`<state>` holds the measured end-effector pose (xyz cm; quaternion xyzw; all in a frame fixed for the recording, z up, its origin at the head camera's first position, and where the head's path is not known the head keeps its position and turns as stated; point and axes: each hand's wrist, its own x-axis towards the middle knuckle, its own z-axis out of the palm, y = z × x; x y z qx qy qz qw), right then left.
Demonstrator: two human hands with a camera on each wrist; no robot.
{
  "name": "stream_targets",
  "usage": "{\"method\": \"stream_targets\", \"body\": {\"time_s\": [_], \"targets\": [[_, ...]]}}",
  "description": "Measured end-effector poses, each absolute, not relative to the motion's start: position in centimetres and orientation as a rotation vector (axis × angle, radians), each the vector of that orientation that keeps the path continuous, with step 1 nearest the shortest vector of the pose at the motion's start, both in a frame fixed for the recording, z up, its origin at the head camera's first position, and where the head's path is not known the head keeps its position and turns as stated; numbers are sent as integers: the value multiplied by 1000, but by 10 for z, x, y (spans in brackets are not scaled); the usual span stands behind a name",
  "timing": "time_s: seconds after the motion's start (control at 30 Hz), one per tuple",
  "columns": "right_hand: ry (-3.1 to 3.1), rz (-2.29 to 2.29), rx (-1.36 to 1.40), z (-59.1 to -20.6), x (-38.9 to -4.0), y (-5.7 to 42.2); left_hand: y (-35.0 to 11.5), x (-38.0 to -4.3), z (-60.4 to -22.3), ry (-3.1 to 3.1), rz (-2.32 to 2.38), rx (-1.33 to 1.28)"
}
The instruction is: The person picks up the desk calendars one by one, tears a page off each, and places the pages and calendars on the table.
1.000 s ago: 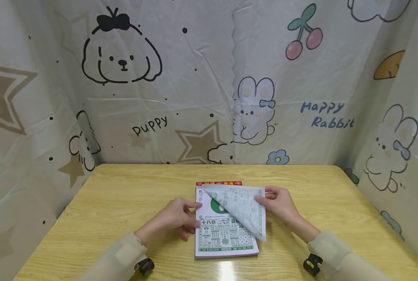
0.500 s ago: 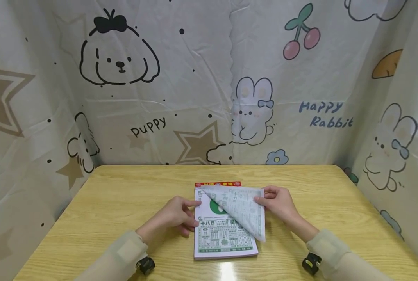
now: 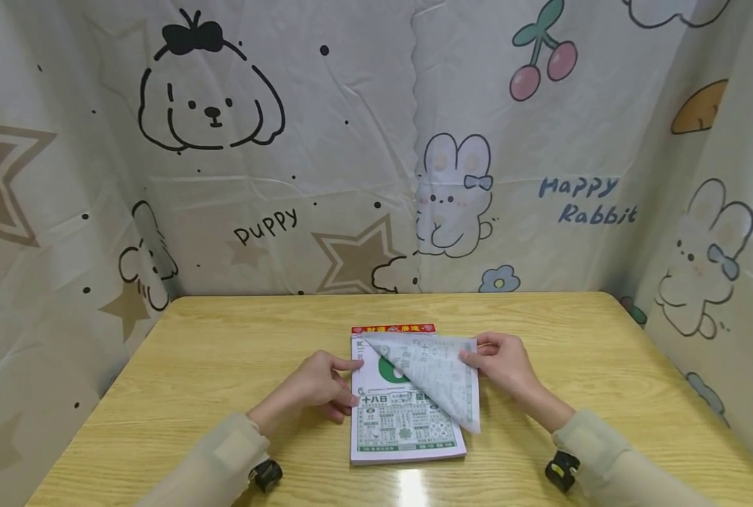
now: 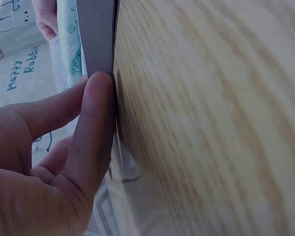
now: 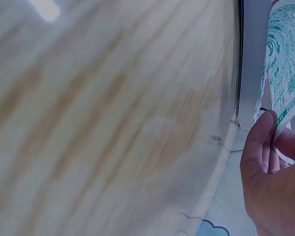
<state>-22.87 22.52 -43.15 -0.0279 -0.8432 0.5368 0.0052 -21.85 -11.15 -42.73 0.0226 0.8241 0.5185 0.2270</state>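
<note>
A tear-off calendar [image 3: 408,451], a thick block of white pages with green print, lies on the table under a red header strip. Its top page [image 3: 452,380] is folded back diagonally to the upper right, showing its pale reverse and uncovering part of the sheet below. My right hand [image 3: 506,362] pinches that page at its right edge between thumb and fingers. My left hand [image 3: 322,384] holds the block's left edge, thumb on top and fingers against the side. In the left wrist view, a fingertip [image 4: 98,86] presses the side of the block [image 4: 96,39].
The light wood table [image 3: 224,338] extends around the calendar on all sides. A printed cloth curtain [image 3: 275,169] stands behind the table and along both sides. Dark wrist cameras [image 3: 561,470] sit on both sleeves.
Both hands keep their places on the calendar and the folded page stays nearly as it was. The head view shifts slightly.
</note>
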Motion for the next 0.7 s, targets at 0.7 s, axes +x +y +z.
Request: {"method": "stream_targets", "body": {"time_s": [0.7], "targets": [[-2663, 1683, -100, -432, -235, 232, -108, -217, -422, 2294, 1420, 15]]}}
